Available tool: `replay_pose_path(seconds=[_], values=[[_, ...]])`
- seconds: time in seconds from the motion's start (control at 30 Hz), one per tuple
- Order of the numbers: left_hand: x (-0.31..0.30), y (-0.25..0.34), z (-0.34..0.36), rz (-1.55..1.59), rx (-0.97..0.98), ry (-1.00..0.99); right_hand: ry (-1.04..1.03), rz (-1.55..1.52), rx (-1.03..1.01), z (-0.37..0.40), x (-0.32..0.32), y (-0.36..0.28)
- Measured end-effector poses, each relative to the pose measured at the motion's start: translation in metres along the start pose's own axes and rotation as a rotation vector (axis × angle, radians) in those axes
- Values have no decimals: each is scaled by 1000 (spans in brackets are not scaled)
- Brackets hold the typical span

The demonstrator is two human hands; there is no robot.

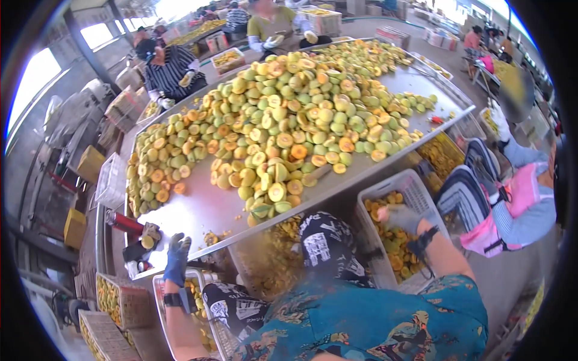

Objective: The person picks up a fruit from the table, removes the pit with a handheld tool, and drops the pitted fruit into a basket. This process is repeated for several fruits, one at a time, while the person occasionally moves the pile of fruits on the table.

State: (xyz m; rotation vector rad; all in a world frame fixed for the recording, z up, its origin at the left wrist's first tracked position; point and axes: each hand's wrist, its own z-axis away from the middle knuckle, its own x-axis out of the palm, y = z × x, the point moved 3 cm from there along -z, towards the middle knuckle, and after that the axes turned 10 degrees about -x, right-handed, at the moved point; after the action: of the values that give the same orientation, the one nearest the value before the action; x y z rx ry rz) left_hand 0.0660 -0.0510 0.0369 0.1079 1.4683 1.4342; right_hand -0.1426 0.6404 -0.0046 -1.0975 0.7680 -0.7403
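Note:
My left hand (176,257), in a blue glove, is raised at the near edge of the metal table (198,204). Its fingertips point up and look apart, with nothing visible in them. My right hand (404,218), in a grey glove with bare fingertips, is over a white crate (412,180) of halved yellow fruit (400,256). Its fingers are bunched beside the fruit; what they may hold is hidden. On the table lies a big heap of yellow-green apricot-like fruit (283,114), many pieces cut open with orange centres.
A red cylinder (124,222) and small items stand at the table's left corner. Another crate (159,295) is by my left leg. Stacked crates (123,301) hold more fruit at lower left. Co-workers sit across the table, and a person in pink (512,204) is at my right.

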Motion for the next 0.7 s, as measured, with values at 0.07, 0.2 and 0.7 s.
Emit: replay_pose_path(seconds=[0.07, 0.2, 0.7], values=[[4, 14, 11, -123, 13, 42, -204, -73, 214, 2, 58, 37], [1, 12, 18, -133, 20, 28, -414, 473, 177, 10, 115, 30], [-28, -46, 62, 113, -48, -108, -455, 311, 298, 43, 106, 65]])
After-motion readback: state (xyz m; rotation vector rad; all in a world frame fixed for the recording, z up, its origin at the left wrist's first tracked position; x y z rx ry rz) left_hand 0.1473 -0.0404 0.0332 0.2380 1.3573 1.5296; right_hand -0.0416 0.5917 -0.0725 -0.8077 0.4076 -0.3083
